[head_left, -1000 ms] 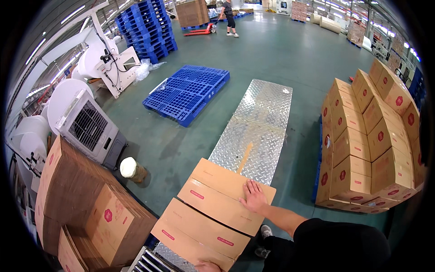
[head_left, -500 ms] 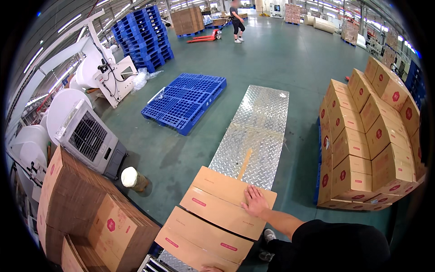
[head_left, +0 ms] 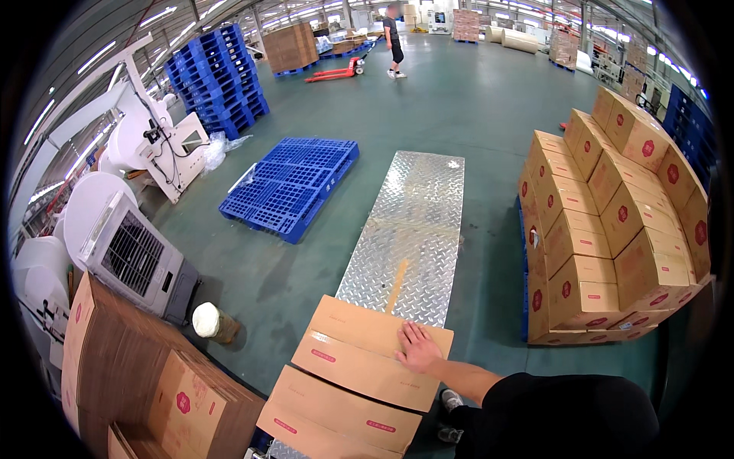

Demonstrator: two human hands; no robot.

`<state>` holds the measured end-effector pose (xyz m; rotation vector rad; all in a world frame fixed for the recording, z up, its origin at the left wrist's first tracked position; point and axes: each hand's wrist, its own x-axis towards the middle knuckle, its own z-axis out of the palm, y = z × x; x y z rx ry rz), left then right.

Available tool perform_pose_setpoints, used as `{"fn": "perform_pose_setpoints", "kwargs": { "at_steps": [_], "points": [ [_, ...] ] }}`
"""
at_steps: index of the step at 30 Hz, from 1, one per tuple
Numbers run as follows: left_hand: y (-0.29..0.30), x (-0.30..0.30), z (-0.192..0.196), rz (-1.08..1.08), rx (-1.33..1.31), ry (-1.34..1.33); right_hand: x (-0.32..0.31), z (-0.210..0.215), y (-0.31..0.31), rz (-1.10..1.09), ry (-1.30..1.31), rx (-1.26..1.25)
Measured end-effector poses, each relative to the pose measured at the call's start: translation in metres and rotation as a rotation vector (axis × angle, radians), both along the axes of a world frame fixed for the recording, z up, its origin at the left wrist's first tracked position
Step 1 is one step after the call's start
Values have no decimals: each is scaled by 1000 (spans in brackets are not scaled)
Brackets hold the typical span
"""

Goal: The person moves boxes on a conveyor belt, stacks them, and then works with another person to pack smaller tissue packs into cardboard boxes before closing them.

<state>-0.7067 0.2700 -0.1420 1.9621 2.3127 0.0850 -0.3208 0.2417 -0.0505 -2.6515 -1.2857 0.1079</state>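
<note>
Two closed brown cartons stand close together below me, a narrow dark gap between them. On top of the far carton (head_left: 367,356) my right hand (head_left: 419,348) lies flat with its fingers stretched out, gripping nothing. The near carton (head_left: 336,417) reaches down to the lower edge of the picture, with red printed labels on its top. My left hand is out of sight. Past the far carton runs a silver tread-plate surface (head_left: 405,229) with a tan strip on it.
Boxes stacked on a pallet (head_left: 604,237) stand at right. An empty blue pallet (head_left: 290,183) lies ahead left. Folded cardboard (head_left: 153,382), an air cooler (head_left: 138,256) and a white-topped drum (head_left: 215,321) fill the left. Farther off, a person (head_left: 393,42) stands near a red pallet jack (head_left: 336,71).
My view has turned slightly, so the surroundings sit further left. My left hand, seen at the lower edge before, is gone from view. My right hand stays on the far carton.
</note>
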Motion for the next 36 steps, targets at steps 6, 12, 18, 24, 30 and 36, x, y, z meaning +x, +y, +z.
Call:
{"fn": "perform_pose_setpoints", "kwargs": {
  "at_steps": [6, 12, 18, 24, 30, 36],
  "points": [
    [3, -1, -18, -81, 47, 49, 1, 0, -1, 3, -12, -1],
    [4, -6, -27, -131, 103, 94, -2, 7, -1, 0, -20, 32],
    [4, -9, -38, -172, 143, 132, -1, 8, -1, 0, -10, 40],
    [5, -12, -45, -208, 191, 173, -1, 5, -2, -2, -8, 57],
    [5, -17, -55, -240, 252, 216, -1, 7, 0, -9, 8, 37],
    [5, -26, -69, -281, 333, 283, 0, 5, -1, -8, -16, 41]
  ]
}}
